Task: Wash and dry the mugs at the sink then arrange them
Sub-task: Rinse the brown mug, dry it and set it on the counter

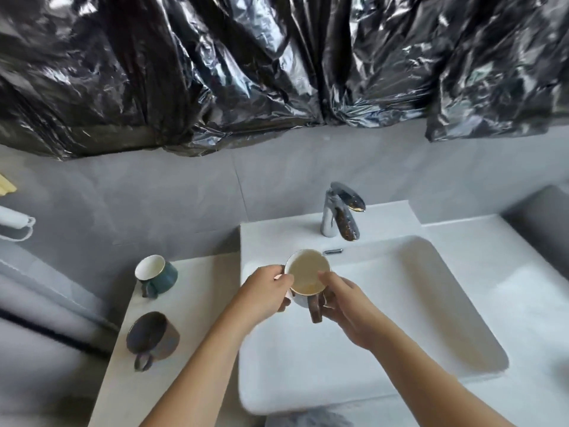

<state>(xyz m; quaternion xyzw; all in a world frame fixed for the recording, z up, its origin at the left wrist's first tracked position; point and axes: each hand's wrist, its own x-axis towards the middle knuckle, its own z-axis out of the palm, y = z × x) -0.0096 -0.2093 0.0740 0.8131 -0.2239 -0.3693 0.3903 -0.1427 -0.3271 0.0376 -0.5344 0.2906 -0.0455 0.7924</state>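
Over the left part of the white sink [431, 303] I hold a mug [306, 272] with a cream inside and a brown handle that points toward me. My left hand [268, 292] grips its left side. My right hand [341, 300] holds its right side, thumb on the rim, fingers by the handle. A dark green mug [157, 274] with a white inside lies tilted on the counter [197, 303] to the left. In front of it a dark grey-brown mug [152, 335] also leans on its side.
A chrome faucet [340, 212] stands behind the basin; no water is running. Black plastic sheeting [277, 63] covers the wall above. A white object [15, 224] sits at the far left edge. A grey shape [542, 217] is at the far right.
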